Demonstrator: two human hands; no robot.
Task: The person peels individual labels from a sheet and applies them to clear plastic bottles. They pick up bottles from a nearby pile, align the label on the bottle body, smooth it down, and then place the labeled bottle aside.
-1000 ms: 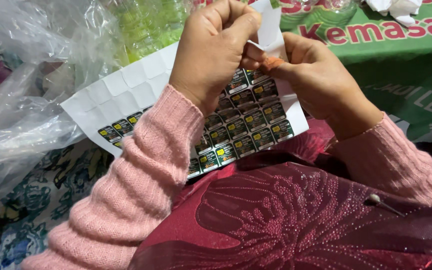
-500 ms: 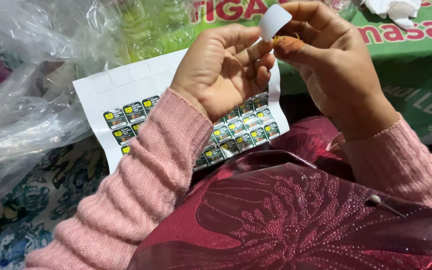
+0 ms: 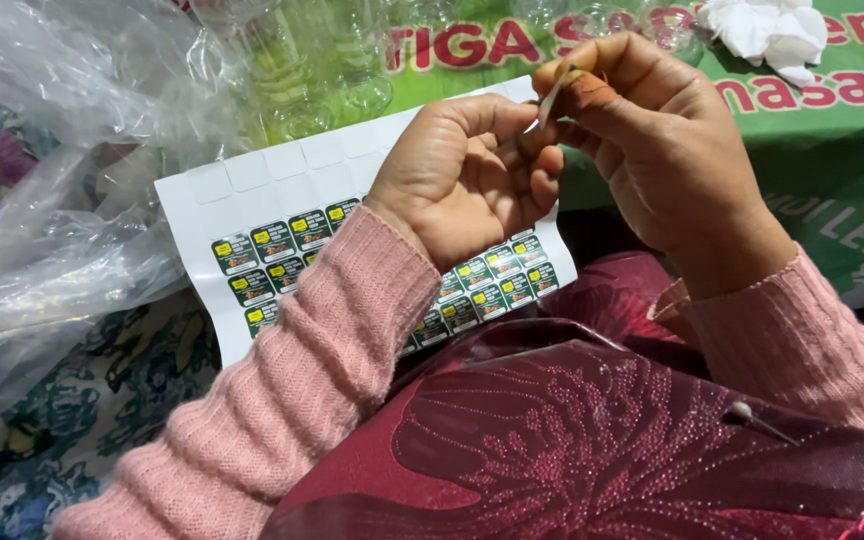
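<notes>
A white sticker sheet (image 3: 272, 215) lies across my lap, its upper rows bare and its lower rows filled with small green and yellow stickers (image 3: 274, 241). My left hand (image 3: 462, 180) rests curled over the sheet's middle, fingertips bent toward my right hand. My right hand (image 3: 652, 130) is raised above the sheet and pinches a small sticker (image 3: 550, 98), seen edge-on, between thumb and forefinger. Both arms wear pink knitted sleeves.
Crumpled clear plastic bags (image 3: 62, 200) pile up at the left. Clear plastic cups or bottles (image 3: 342, 70) stand behind the sheet on a green printed banner (image 3: 832, 170). A white crumpled cloth (image 3: 767, 30) lies at the top right. Maroon embroidered fabric (image 3: 602, 440) covers my lap.
My right hand peeled a sticker off the sheet and lifted it. The sticker turned from flat-on to edge-on. My left hand let go of the sheet's corner and curled.
</notes>
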